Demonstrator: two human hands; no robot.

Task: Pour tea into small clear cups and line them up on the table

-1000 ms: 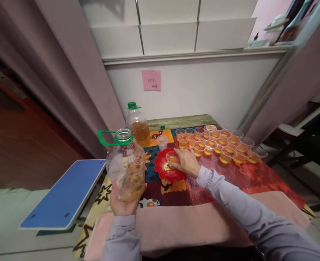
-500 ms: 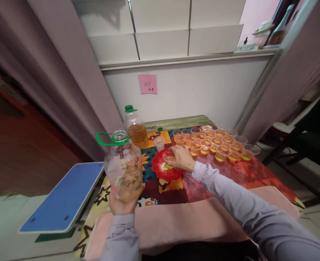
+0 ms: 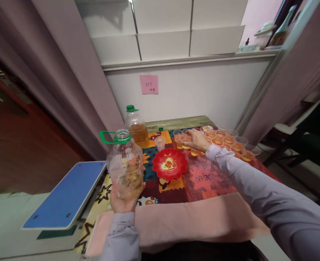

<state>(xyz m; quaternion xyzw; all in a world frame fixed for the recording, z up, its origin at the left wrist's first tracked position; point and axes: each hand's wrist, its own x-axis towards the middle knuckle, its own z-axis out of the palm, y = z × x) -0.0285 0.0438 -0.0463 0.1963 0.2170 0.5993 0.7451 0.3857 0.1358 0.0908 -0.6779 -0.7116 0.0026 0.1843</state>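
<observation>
My left hand [image 3: 124, 203] is wrapped round the base of a clear plastic jug [image 3: 125, 166], upright and uncapped, with a green handle ring at its neck. A little pale liquid seems to lie low in it. My right hand [image 3: 199, 140] reaches to the far right and grips a clear plastic cup [image 3: 185, 139] by its rim, with amber liquid inside. That cup is at the left side of several similar filled cups [image 3: 220, 140], some hidden behind the hand. Between my hands sits a red scalloped plate [image 3: 157, 169] with a yellow heart print, bearing no cup.
A second jug [image 3: 138, 133] of amber liquid, green-capped, stands behind the first. Near it are a stack of small cups [image 3: 160, 143] and a loose green cap [image 3: 161, 129]. A pink cloth [image 3: 176, 221] lies along the front edge. A blue board [image 3: 64, 195] is at the left.
My right hand has lifted the cup from the red plate and carried it right and away, to the group of cups. My left hand still holds the jug.
</observation>
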